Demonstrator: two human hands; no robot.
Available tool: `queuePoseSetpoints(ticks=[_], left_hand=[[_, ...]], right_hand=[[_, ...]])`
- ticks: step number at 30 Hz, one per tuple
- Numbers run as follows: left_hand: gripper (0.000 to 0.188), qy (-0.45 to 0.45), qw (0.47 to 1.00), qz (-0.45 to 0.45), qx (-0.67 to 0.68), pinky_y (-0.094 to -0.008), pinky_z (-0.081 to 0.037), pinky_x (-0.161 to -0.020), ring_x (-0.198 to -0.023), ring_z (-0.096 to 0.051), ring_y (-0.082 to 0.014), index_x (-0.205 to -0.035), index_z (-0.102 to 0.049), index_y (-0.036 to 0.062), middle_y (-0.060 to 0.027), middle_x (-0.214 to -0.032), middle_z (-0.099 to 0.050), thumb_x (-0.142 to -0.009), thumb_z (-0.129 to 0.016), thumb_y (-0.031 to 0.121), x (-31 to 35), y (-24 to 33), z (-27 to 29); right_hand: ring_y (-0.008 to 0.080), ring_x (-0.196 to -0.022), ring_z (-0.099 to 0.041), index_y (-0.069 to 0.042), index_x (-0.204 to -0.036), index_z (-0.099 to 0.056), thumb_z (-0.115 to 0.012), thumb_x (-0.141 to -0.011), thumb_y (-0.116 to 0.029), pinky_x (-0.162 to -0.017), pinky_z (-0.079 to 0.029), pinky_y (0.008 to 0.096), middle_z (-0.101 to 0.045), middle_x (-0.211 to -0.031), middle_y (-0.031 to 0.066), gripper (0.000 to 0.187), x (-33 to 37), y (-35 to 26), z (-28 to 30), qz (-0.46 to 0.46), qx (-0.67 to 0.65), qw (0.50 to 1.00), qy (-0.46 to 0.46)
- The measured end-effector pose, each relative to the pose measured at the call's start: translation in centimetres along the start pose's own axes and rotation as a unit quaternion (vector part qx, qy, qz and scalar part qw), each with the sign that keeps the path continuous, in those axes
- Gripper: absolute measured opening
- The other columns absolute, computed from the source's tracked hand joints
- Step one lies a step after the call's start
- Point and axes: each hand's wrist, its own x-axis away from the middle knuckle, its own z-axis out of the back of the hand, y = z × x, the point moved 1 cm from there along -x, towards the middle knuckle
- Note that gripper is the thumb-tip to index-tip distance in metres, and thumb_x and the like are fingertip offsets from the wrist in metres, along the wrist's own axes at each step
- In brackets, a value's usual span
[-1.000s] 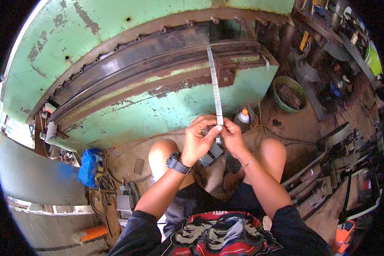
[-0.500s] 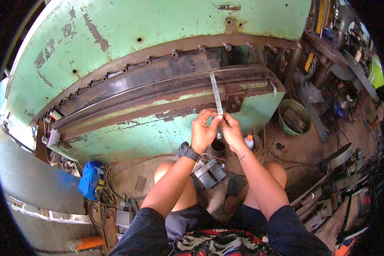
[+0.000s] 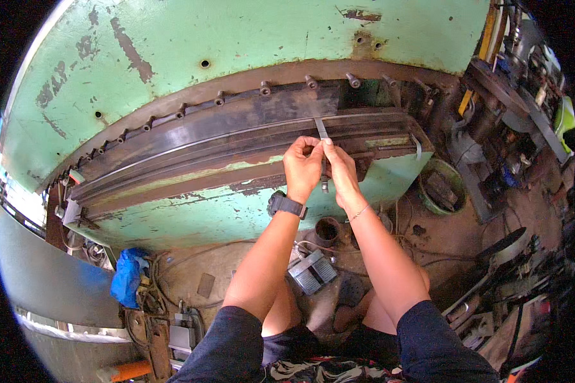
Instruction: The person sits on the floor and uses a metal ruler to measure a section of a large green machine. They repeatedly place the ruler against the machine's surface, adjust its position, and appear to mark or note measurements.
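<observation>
Grey metal in a narrow strip, pinched between left hand and right hand, far end reaching forward to the dark rail of a green machine. Could skew or slip along that rail, probably through uneven pressure from one side; could also nick skin, if sharp-edged. Cannot tell whether lodged in a slot or merely laid against the metal. As for the hands: close together, fingers curled, thumbs near each other, clamped on the strip. Beyond the fingertips, a row of bolts; nearer the body, below the hands, a dark round container and a grey foot pedal; off to the right, a green basin.
</observation>
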Motion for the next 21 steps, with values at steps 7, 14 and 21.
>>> queuePoseSetpoints(ticks=[7, 14, 21], left_hand=[[0.021, 0.059, 0.998, 0.014, -0.034, -0.0278, -0.052, -0.073, -0.08, -0.064, -0.0107, -0.095, -0.068, -0.002, -0.006, -0.089, -0.073, -0.093, -0.077, 0.017, -0.6, 0.4, -0.7], [0.033, 0.071, 0.993, 0.063, -0.074, -0.0272, -0.05, -0.07, -0.078, -0.062, -0.0098, -0.099, -0.073, -0.0056, -0.007, -0.085, -0.073, -0.096, -0.074, 0.027, -0.6, -0.2, -1.4], [0.035, 0.085, 0.993, 0.08, -0.004, -0.0296, -0.053, -0.067, -0.072, -0.065, -0.0121, -0.097, -0.072, -0.0075, -0.0106, -0.081, -0.074, -0.095, -0.074, 0.028, -0.6, -1.3, -2.1]], right_hand=[[0.0121, -0.078, -0.055, -0.001, -0.106, -0.073, -0.057, -0.099, -0.061, -0.072, -0.046, 0.0321, -0.066, -0.087, 0.0019, 0.062, -2.1, 0.3, 0.7, -0.042, 0.046, 0.997, 0.042], [0.0156, -0.08, -0.06, 0.005, -0.105, -0.073, -0.054, -0.103, -0.055, -0.075, -0.049, 0.035, -0.071, -0.085, 0.0084, 0.062, -2.5, -0.5, 0.2, 0.074, 0.172, 0.979, 0.087], [0.0061, -0.076, -0.054, 0.0, -0.103, -0.075, -0.067, -0.1, -0.038, -0.068, -0.044, 0.0247, -0.067, -0.086, -0.0042, 0.04, -3.2, -1.7, 1.2, 0.014, 0.014, 0.999, 0.034]])
